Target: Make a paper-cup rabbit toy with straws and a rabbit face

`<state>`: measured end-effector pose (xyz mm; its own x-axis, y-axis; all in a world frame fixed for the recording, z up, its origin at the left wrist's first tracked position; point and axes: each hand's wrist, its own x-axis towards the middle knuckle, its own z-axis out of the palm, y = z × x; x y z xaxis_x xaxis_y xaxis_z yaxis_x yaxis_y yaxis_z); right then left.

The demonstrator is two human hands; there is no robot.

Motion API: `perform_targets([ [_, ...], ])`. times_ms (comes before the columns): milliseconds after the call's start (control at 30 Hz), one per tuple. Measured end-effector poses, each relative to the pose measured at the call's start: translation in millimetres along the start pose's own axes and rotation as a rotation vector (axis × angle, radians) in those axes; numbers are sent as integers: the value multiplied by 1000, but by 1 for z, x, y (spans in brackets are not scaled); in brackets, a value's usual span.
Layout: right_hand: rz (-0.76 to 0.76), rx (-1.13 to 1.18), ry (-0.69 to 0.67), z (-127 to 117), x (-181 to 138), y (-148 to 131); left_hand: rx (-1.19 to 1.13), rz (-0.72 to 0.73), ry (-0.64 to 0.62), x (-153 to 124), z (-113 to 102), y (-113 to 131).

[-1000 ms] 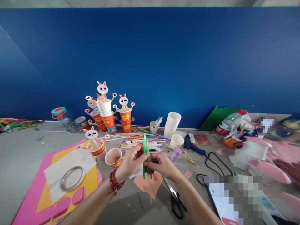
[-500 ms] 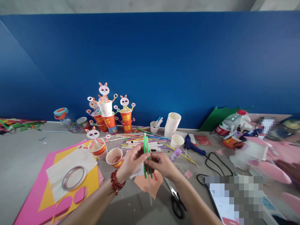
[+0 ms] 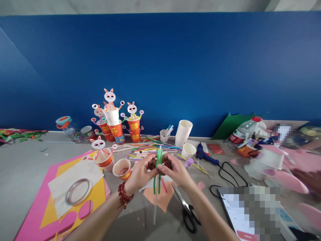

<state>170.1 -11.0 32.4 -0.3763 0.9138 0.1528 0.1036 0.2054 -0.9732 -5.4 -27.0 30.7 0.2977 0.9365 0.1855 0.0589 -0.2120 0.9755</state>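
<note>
- The left hand (image 3: 140, 173), with a red bead bracelet (image 3: 122, 194) at its wrist, is closed in a pinch on a pair of thin green plastic straws (image 3: 157, 172), thumb and fingertips pressed to them from the left.
- The right hand (image 3: 175, 170) meets it from the other side, fingers curled shut on the same green straws; the two hands touch at the fingertips.
- The green straws stand nearly upright, side by side, held above the table just in front of the person; their upper ends show above the fingers and the lower ends hang below the hands.
- A thin white straw (image 3: 155, 209) and a short pink straw (image 3: 163, 184) also run down from the hands; which hand holds them I cannot tell.
- Beneath the hands lies a peach-coloured paper cut-out (image 3: 160, 201) on the grey tabletop (image 3: 22, 167), with black-handled scissors (image 3: 187, 211) just to its right.
- Near the left hand stands an open red paper cup (image 3: 121, 169); beyond the hands, a loose heap of coloured straws (image 3: 145, 149).
- Left: pink and yellow foam sheets (image 3: 50, 207) bearing a clear tape ring (image 3: 77, 191).
- Further back: red and white paper cups with rabbit faces (image 3: 114, 117), a stack of white paper cups (image 3: 183, 132), a blue glue gun (image 3: 203, 154).
- A deep blue wall (image 3: 175, 67) runs behind the table.
- Another person's hand (image 3: 307, 176) rests at the far right.
</note>
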Motion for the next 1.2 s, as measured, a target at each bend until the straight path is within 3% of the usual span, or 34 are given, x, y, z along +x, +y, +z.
perform_targets([
  [167, 14, 72, 31, 1, 1, -1, 153, 26, -51, -7, 2, 10],
  [267, 57, 181, 29, -1, 1, -5, 198, 14, -85, -12, -10, 20],
  [367, 80, 239, 53, -5, -1, -9, 431, 59, 28, -22, -34, 21],
  [433, 76, 256, 74, -7, -2, -12, 655, 126, 167, -32, -54, 14],
  [533, 68, 283, 82, -8, -1, -14, 856, 207, 232, -51, -77, 1],
  [633, 79, 290, 84, -9, 0, -13, 909, 236, 270, -68, -87, -6],
  [900, 93, 267, 115, -8, -1, -14, 827, 249, 422, -81, -78, -10],
  [1067, 87, 258, 96, -5, -1, -15, 780, 266, 268, -76, -59, -11],
  [1200, 88, 264, 82, -6, -3, -15, 831, 285, 433, -75, -63, -15],
])
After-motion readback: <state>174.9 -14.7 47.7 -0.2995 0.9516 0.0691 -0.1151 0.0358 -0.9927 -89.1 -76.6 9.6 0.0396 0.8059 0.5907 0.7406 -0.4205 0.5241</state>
